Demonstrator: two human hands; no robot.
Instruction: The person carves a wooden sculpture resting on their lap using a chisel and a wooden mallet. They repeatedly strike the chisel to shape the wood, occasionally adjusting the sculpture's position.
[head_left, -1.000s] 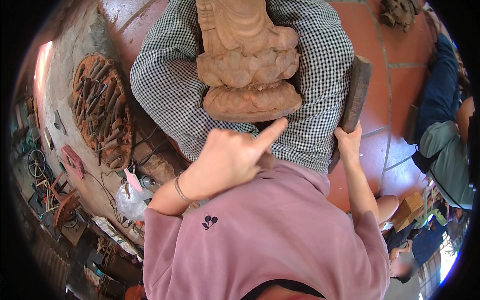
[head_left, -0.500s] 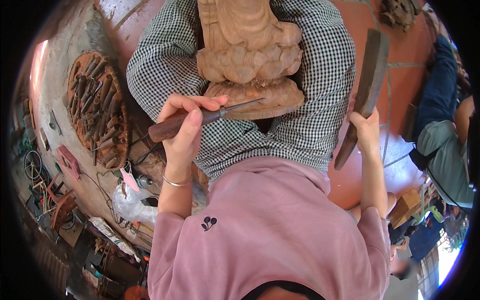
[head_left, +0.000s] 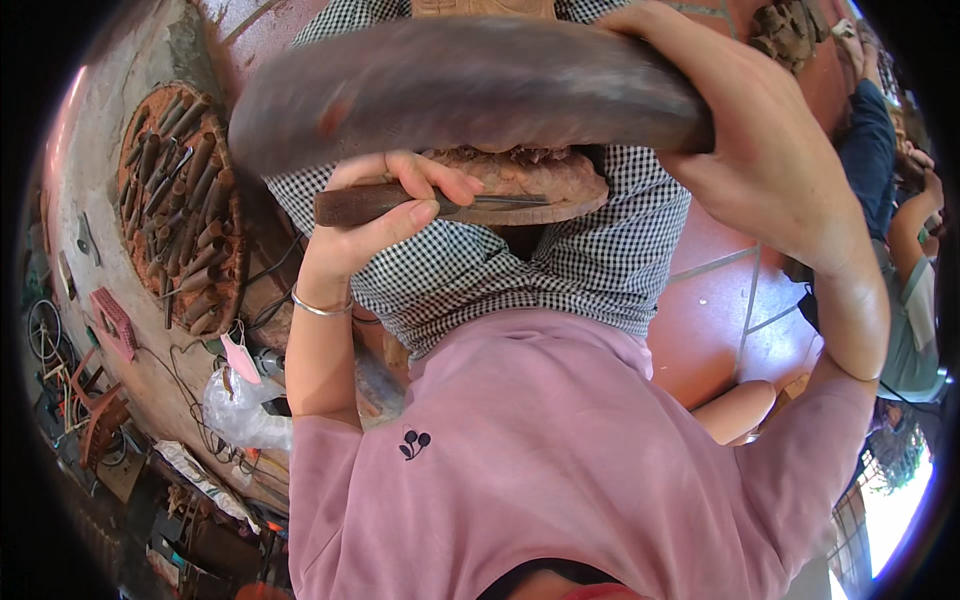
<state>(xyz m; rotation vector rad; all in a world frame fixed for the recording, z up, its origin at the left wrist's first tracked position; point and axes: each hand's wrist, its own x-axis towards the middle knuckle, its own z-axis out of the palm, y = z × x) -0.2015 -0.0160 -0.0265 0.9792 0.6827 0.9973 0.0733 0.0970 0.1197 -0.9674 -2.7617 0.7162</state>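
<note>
Between my knees stands a carved wooden statue (head_left: pixel 575 182); its lower base shows, while most of the carving above is hidden behind a club. My left hand (head_left: pixel 375 228) is closed round a wood carving chisel (head_left: pixel 350 206) with a brown wooden handle. The thin metal blade points right, lying across the front of the base. In my right hand (head_left: pixel 765 140) I grip one end of a long, dark, slightly curved wooden club (head_left: pixel 470 90), raised close to the camera. It stretches leftward above my left hand and is smeared by motion.
At left, a round basket (head_left: pixel 239 265) holds several wooden-handled chisels (head_left: pixel 180 190) on a concrete ledge (head_left: pixel 90 180). A plastic bag (head_left: pixel 235 410), a pink mask (head_left: pixel 240 358) and cords lie nearby. At right, another person (head_left: pixel 910 300) sits on the tiled floor; a wood chunk (head_left: pixel 785 35) lies beyond.
The club has swung up and leftward from beside my right leg to over the statue. My left hand has shifted slightly left, and the chisel lies more level.
</note>
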